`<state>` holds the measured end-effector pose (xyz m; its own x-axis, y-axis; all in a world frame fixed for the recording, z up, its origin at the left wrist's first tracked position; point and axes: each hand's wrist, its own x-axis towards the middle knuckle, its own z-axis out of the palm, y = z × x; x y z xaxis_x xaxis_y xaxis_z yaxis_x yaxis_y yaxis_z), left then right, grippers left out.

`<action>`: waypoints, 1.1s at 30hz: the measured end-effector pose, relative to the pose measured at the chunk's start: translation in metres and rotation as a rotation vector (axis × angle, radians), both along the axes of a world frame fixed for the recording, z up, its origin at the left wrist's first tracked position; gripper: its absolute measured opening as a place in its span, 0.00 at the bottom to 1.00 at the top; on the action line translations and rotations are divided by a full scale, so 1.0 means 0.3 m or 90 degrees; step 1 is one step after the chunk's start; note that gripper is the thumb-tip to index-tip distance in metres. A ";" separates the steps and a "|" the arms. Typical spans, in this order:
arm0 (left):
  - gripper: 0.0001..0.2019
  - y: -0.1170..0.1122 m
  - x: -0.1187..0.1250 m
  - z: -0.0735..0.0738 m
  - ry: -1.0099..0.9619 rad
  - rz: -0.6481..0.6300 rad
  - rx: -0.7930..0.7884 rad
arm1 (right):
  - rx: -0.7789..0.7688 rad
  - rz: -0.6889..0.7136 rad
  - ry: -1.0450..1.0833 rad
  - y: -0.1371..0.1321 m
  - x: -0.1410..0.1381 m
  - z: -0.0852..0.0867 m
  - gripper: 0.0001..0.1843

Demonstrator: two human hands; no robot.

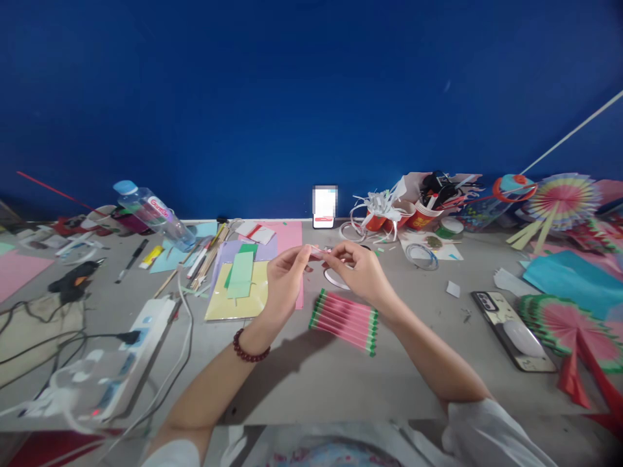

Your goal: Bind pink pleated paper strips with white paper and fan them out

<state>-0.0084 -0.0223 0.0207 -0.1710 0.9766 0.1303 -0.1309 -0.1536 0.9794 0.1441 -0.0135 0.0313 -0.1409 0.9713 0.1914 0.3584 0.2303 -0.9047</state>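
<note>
Head view, the only one I have. Item: left hand (pixel 285 275), thumb and index fingertip drawn together in a narrow pinch. Item: right hand (pixel 359 269), fingers bunched to a matching pinch, its tips just beside the left hand's. Item: small pink piece (pixel 317 251), held between the two pinches above the table (pixel 292 389); its shape and exact edges are too small for me to tell. Item: pleated paper (pixel 343 322), pink with green ends, lying on the table below the hands and nearer the wearer, touched by neither hand. Item: pale curved band (pixel 335 279), just below the fingertips, partly hidden by the right hand. Item: yellow sheet (pixel 250 309), left of the hands, with pale green strips (pixel 240 275) on top. Item: upright phone (pixel 324 207), beyond the hands against the blue wall (pixel 311 97). Notes on handling, my judgement: the piece looks thin and light, so a soft pinch should serve, fingertips close together and level, the two hands working evenly to avoid a crease or tear. I would mind both forearms too, since the pleated paper lies between them and a lowered wrist could flatten its folds.
</note>
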 end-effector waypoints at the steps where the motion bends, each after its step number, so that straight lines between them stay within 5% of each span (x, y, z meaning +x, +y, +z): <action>1: 0.15 0.000 0.000 0.001 -0.008 0.002 -0.004 | 0.002 0.008 0.003 0.000 0.000 -0.002 0.12; 16: 0.14 0.002 -0.015 0.015 -0.005 -0.017 0.011 | -0.049 0.070 0.017 0.023 0.011 -0.004 0.16; 24: 0.20 0.034 -0.015 -0.020 -0.060 -0.133 0.069 | 0.011 0.037 0.042 0.011 0.002 -0.013 0.14; 28: 0.10 0.029 -0.002 -0.032 -0.045 -0.098 0.052 | 0.021 0.051 0.032 -0.001 -0.001 -0.014 0.11; 33: 0.10 0.014 0.003 -0.020 -0.037 -0.046 0.025 | 0.018 0.037 0.011 -0.008 -0.001 -0.021 0.08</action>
